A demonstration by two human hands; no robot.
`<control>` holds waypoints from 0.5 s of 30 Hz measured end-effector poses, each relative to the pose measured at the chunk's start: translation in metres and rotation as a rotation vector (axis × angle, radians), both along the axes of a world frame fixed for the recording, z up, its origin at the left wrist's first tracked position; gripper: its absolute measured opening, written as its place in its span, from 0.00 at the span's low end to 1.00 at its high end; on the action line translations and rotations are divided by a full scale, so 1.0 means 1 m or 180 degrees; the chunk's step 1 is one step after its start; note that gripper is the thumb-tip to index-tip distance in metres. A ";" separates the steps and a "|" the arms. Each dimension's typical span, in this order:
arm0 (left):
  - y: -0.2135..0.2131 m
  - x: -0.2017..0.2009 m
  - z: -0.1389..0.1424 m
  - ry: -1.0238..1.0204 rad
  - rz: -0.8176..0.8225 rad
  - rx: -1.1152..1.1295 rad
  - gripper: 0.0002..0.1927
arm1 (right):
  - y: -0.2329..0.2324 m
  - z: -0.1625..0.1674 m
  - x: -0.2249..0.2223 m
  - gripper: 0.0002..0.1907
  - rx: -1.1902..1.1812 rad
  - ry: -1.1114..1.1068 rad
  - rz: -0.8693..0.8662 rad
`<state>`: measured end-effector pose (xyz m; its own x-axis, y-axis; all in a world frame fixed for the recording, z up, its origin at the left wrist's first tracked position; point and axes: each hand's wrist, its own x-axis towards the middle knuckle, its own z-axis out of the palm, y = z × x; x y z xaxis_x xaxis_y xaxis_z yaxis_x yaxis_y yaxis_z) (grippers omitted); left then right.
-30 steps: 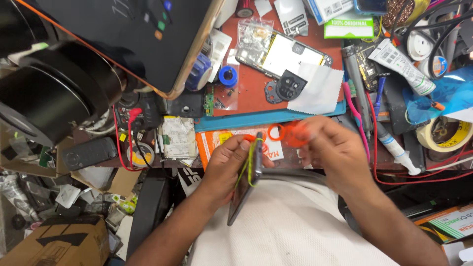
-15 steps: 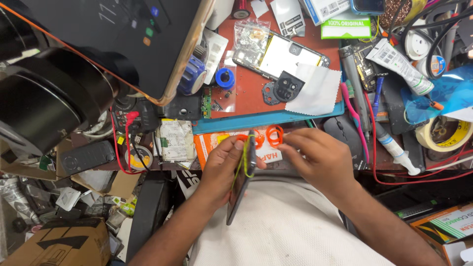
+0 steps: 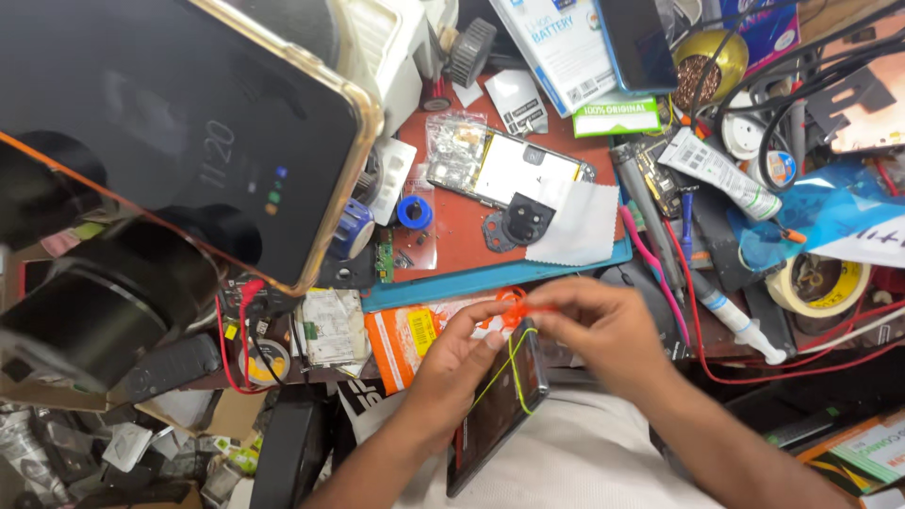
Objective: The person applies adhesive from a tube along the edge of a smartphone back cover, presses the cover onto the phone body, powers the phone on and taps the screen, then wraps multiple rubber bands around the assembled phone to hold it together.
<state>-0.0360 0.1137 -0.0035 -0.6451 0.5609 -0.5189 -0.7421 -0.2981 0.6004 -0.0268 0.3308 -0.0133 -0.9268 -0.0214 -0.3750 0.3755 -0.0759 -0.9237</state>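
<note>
At the near edge of the bench, your left hand (image 3: 459, 366) grips one dark phone (image 3: 500, 408) wrapped in yellow bands. Your right hand (image 3: 603, 330) curls over its top end, fingers pinched on an orange clip (image 3: 514, 306). Just behind lie an orange packet (image 3: 407, 337), then one red mat (image 3: 471, 231) carrying an opened phone (image 3: 504, 170) and one white cloth (image 3: 584, 221).

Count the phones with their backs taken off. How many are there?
1 that I can tell: the opened phone lies on the red mat above both hands. More may hide in the clutter.
</note>
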 end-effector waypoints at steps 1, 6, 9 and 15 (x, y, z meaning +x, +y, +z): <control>0.001 -0.003 0.005 -0.0133 0.0018 0.0132 0.26 | 0.002 0.001 -0.002 0.13 -0.0093 -0.0378 -0.0231; 0.014 -0.031 0.016 -0.0150 0.0109 0.0529 0.29 | 0.008 0.030 -0.045 0.08 -0.2007 -0.0887 -0.0545; 0.010 -0.041 0.015 0.0284 0.0072 0.0748 0.30 | 0.015 0.047 -0.081 0.11 -0.2652 -0.0568 -0.0768; -0.008 -0.040 -0.002 0.0048 0.0134 0.0269 0.22 | 0.025 0.074 -0.194 0.12 -0.3446 0.0054 -0.0282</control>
